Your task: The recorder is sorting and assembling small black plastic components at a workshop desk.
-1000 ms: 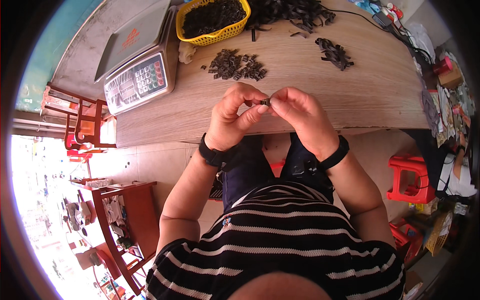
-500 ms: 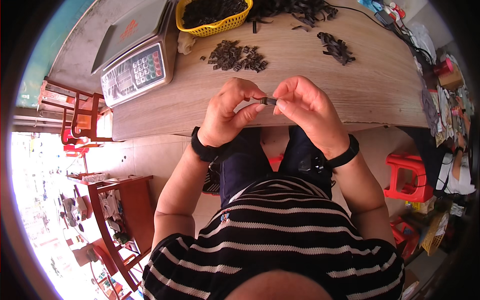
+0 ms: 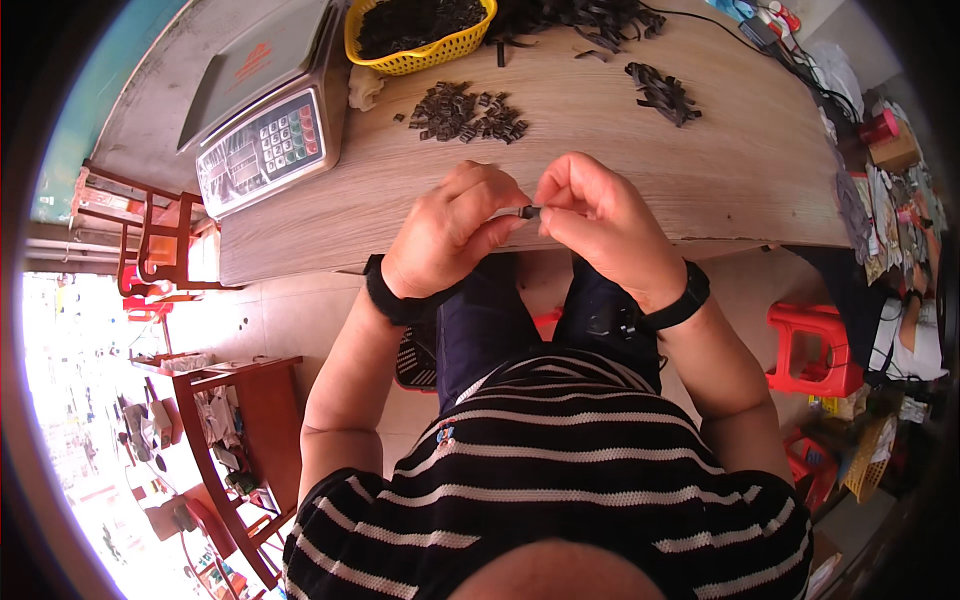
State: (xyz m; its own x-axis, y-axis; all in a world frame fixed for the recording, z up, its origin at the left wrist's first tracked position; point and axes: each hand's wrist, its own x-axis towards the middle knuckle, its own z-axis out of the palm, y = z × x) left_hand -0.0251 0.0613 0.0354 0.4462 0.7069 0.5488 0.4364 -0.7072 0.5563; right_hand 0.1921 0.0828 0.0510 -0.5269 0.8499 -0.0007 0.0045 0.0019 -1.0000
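Small dark clip (image 3: 528, 212) pinched between both hands, held in the air just over the near edge of the wooden surface (image 3: 620, 150). Left hand (image 3: 450, 235) fingers (image 3: 500, 222) curled tight, grasping the clip's left end; right hand (image 3: 600, 225) fingers (image 3: 556, 212) clenched on its right end. Fingertips of the two hands almost touching around the clip. Black wristband on each wrist.

Beyond the clip, further up the surface: a loose pile of dark small pieces (image 3: 465, 112), well apart from the hands. Beyond that pile, at the far edge, a yellow plastic basket (image 3: 420, 62) filled with dark pieces. Right of the basket, a scatter of black strips (image 3: 585, 18), and another small heap of black strips (image 3: 662, 92) further right. Left of the clip, at the surface's left end, a digital weighing scale (image 3: 262, 145) with keypad, a crumpled pale wad (image 3: 365, 88) just beside it.

Below the clip: person's dark trousers and striped shirt. Red plastic stool (image 3: 815, 345) on the floor to the right of the clip, wooden chair (image 3: 140, 250) to the left.
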